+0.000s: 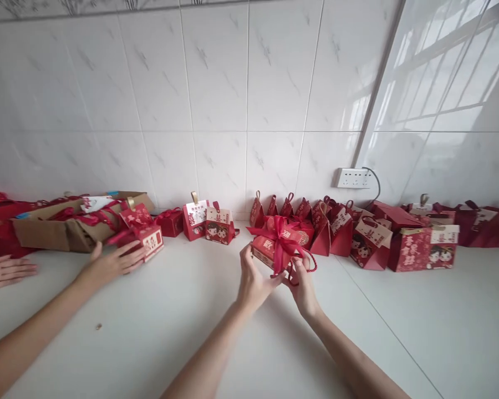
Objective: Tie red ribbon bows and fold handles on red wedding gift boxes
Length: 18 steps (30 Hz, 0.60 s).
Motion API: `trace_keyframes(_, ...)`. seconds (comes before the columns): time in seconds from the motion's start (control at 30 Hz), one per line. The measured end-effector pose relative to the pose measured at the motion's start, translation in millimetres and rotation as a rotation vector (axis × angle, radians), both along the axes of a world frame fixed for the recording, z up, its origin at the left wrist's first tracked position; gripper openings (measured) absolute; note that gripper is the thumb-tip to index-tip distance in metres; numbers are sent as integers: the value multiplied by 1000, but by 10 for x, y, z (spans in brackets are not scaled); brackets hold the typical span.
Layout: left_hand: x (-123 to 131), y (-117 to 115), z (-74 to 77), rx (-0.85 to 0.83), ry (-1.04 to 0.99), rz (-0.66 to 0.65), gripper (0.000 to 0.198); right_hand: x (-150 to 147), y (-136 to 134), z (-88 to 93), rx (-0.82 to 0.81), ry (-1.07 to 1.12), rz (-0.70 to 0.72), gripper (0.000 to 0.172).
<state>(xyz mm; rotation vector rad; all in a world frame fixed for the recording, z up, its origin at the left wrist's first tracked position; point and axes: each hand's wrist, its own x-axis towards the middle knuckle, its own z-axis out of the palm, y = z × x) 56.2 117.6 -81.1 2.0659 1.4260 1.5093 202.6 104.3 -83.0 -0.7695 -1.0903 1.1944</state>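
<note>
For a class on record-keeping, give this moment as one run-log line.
left hand: holds ribbon-tied box | right hand: at red cord | nearby: co-worker's hand touching red box

Wall tiles (216, 100): glossy white, grey marble-type veining, pale grout lines. Border band (70, 8): grey, patterned, upper left. Vertical strip (380, 83): white, dark-edged, descending to socket panel. Socket panel (352, 178): white, multi-outlet, set low; black cable (376, 180) curving at right end. Window reflection (444, 72): barred, in right-hand tiles. Tabletop (170, 332): white, smooth, one seam (383, 308) at right. Light: pale, soft shadows.
</note>
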Motion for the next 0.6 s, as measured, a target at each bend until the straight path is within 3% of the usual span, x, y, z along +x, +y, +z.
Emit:
trace_keyframes(0.1, 111, -93, -51, 111, -9, -163, 70, 143, 12, -22, -25, -21, -3, 58)
trace_keyframes(0.17, 97, -123, -30, 142, -45, -262, 57, 242, 15, -25, -30, -39, 81, 55)
trace_keyframes(0.27, 56, -106, 31, 61, -253, -343, 39, 330, 37, -23, 1, -74, 178, 53)
trace_keyframes(0.33, 36, -64, 62, -42, -492, -325, 34, 354, 58, -40, 87, -159, 127, 58)
trace_keyframes(0.43, 8, 6, 83, -198, -788, -166, 36, 366, 82, -90, 228, -336, 13, 69)
trace_keyframes(0.53, -9, 28, 103, -279, -737, -87, 38, 374, 104, -119, 269, -478, 51, 74)
trace_keyframes(0.6, -3, 9, 123, -287, -592, -93, 35, 381, 119, -111, 261, -529, 63, 64)
